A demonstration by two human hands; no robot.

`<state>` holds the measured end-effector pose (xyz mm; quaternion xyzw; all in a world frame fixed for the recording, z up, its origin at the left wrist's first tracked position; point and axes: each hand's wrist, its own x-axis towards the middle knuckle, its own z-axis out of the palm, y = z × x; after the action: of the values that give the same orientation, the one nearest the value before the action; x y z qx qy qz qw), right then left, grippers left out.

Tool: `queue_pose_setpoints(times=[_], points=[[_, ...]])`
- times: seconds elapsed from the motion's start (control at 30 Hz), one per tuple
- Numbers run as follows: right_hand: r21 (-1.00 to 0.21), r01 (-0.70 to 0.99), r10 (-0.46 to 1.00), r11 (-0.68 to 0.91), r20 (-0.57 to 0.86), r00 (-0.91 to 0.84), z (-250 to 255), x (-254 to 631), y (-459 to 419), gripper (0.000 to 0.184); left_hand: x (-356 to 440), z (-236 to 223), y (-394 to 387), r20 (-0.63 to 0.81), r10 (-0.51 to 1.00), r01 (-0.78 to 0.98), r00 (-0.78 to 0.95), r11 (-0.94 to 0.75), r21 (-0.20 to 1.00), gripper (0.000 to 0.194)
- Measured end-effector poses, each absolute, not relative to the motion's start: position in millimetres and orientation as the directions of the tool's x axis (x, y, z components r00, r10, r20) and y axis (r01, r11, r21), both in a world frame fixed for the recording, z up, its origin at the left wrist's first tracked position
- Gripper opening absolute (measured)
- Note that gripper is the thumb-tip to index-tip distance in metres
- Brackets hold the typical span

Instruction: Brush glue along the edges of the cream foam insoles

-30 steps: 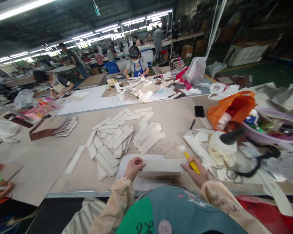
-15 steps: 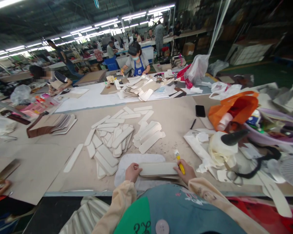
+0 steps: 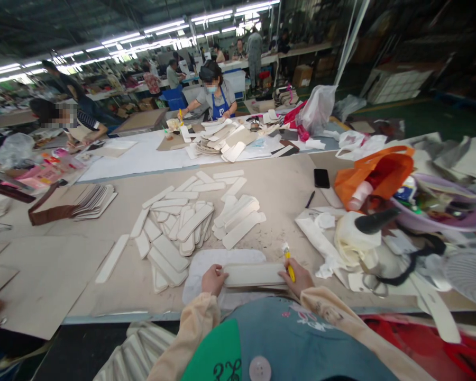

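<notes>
My left hand point(image 3: 213, 280) grips the left end of a long cream strip point(image 3: 254, 275) held flat just above the near edge of the table. My right hand point(image 3: 297, 278) holds the strip's right end together with a yellow-handled brush point(image 3: 289, 264), whose bristles point away from me. Under the strip lies a white board point(image 3: 222, 260). Beyond it a pile of several similar cream strips point(image 3: 190, 222) is spread over the table.
A black phone point(image 3: 322, 178) and a pen point(image 3: 310, 199) lie at mid-table. To the right sit an orange bag point(image 3: 375, 174), a purple basin point(image 3: 452, 211), white scraps and scissors point(image 3: 375, 286). Brown-backed pieces point(image 3: 83, 203) are stacked at left. Other people work at the far tables.
Both hands have drawn the strip slightly nearer to me and lower in the view. The brush now stands more upright in my right hand. The view has shifted a little to the right.
</notes>
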<state>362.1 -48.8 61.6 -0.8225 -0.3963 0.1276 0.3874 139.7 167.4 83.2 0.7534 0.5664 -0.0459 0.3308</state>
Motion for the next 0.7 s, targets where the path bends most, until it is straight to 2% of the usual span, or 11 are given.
queue_pose_setpoints(times=[0.7], points=[[-0.671,0.609,0.785,-0.424,0.063,0.616,49.1,364.2,-44.6,0.010,139.0,82.4,168.6,-0.449,0.816,0.892,0.365,-0.169,0.419,0.023]])
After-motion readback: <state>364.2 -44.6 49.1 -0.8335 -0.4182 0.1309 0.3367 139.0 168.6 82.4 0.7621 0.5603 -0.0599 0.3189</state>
